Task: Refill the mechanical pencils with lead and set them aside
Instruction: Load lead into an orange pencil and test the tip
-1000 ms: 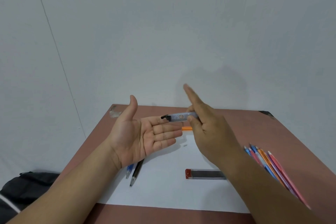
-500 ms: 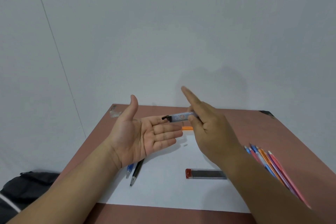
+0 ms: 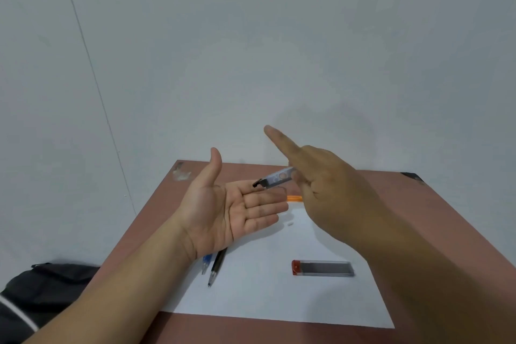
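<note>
Left hand and right hand, as seen from the head camera: both forearms are shown bare to the frame edge; the fingers are seen unadorned.

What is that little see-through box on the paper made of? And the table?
The lead case with the red cap looks like clear, glossy plastic: dark leads show through its wall. The table looks like reddish-brown laminate or painted wood, smooth and matte, with a chipped patch at its far left corner; which one I cannot tell.

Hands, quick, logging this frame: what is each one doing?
Left hand: open, palm up, holding nothing.
Right hand: pinching the clear lead case, index finger straight.
</note>
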The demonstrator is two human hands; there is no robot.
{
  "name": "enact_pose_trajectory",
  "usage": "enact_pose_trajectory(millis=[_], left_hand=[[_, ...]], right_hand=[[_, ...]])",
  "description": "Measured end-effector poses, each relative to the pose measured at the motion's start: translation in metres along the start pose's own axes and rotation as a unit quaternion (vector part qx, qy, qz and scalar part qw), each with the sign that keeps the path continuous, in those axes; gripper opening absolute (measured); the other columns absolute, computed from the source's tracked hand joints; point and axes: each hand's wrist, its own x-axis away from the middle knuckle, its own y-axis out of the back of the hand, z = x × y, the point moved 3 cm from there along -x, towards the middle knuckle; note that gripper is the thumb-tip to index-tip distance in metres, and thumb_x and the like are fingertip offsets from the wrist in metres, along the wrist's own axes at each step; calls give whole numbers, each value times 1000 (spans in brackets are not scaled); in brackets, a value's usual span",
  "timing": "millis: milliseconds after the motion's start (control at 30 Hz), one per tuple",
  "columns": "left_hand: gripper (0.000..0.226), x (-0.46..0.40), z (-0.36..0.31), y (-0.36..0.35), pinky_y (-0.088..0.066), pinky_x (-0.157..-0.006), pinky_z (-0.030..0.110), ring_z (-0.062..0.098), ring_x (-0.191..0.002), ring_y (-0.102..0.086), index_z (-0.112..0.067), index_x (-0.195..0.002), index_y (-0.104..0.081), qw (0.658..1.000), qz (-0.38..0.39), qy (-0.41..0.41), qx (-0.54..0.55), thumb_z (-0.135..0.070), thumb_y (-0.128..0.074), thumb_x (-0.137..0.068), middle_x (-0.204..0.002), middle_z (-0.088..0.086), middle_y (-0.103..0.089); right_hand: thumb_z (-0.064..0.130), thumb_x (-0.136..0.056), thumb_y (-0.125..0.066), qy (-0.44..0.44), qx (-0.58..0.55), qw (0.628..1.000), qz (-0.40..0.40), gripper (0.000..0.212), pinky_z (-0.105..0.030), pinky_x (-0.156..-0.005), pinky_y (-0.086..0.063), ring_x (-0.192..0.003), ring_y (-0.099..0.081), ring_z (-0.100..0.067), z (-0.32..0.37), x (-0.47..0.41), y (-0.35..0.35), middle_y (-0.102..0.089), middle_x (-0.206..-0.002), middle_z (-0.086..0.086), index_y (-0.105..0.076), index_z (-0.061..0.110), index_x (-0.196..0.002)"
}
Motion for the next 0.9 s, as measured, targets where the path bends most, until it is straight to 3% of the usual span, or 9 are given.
enact_pose_trajectory(millis=[100,167,267,367,467,533,800,833,900], left_hand=[[119,0,0,-1,-28,-119,53,48,-137,-46,9,-144,-45,1000,0,-2,7,-89,-40,-76,-146,34,-46],[119,0,0,-2,-29,-119,53,48,-135,-47,10,-144,-43,1000,-2,-2,12,-89,-40,-77,-145,35,-47],[119,0,0,-3,-32,-118,52,47,-134,-49,9,-143,-44,1000,-8,-3,9,-89,-37,-77,-143,34,-49],[119,0,1,-3,-32,-118,52,47,-135,-48,10,-144,-42,1000,-2,1,15,-90,-37,-78,-144,35,-48],[119,0,1,-2,-33,-118,51,46,-135,-49,9,-144,-42,1000,-1,-1,12,-90,-37,-78,-144,34,-48],[119,0,0,-2,-36,-117,51,46,-135,-49,9,-145,-41,1000,2,0,17,-90,-38,-78,-145,34,-47],[118,0,0,0,-37,-116,52,47,-133,-50,11,-143,-42,1000,-9,-3,23,-88,-38,-79,-142,34,-50],[119,1,0,0,-39,-115,52,47,-132,-51,12,-143,-40,1000,-11,-3,28,-88,-39,-79,-142,35,-50],[120,1,0,0,-40,-112,53,48,-132,-51,12,-144,-38,999,-12,0,35,-88,-41,-78,-142,35,-49]], right_hand=[[-3,-89,-48,15,20,999,25,68,-42,-69,-54,-89,-51,-17,2,-7,7,-55,-96,8,-58,42,-138],[-3,-91,-48,6,30,998,47,78,-38,-70,-52,-90,-51,-16,3,-10,11,-54,-97,9,-41,51,-147],[-1,-94,-47,2,51,996,75,67,-37,-77,-52,-101,-53,-17,4,-13,12,-52,-101,14,-54,47,-140],[3,-97,-45,-7,40,996,75,71,-35,-74,-51,-96,-51,-14,7,-14,11,-52,-99,14,-40,53,-147],[2,-95,-46,2,50,996,79,63,-39,-75,-52,-100,-53,-16,6,-15,8,-56,-103,13,-55,46,-139],[1,-94,-46,2,37,997,69,71,-37,-71,-51,-95,-53,-17,5,-16,5,-56,-100,11,-44,52,-144],[-1,-91,-44,6,46,997,56,64,-41,-72,-53,-97,-55,-20,7,-17,4,-58,-100,10,-61,42,-135],[1,-92,-43,8,36,998,47,71,-39,-71,-52,-93,-54,-18,10,-17,5,-57,-98,11,-48,48,-144],[4,-97,-43,-7,13,999,34,90,-34,-68,-50,-85,-52,-14,11,-19,7,-54,-95,11,-3,64,-151]])
